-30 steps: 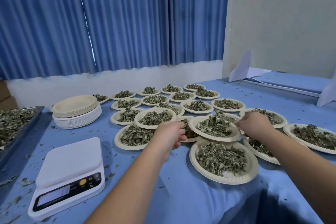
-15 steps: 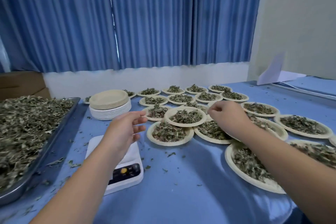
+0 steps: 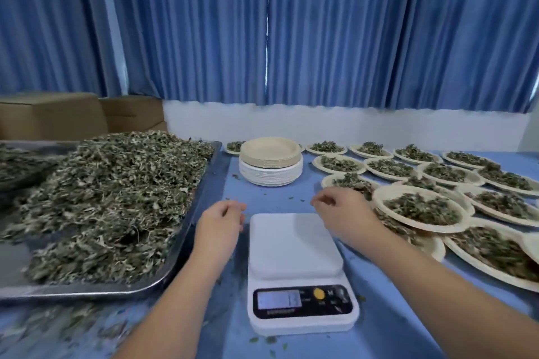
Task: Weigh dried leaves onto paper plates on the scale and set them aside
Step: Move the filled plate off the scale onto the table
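Two hands, left hand [image 3: 221,223], right hand [image 3: 341,213], now back from filled plates [image 3: 384,194] to one scale [image 3: 294,245], loosely curled, empty

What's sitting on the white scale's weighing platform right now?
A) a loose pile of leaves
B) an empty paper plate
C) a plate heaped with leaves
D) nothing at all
D: the top of the scale is bare white, while the stack of empty plates sits behind it and the filled plates lie off to its right.
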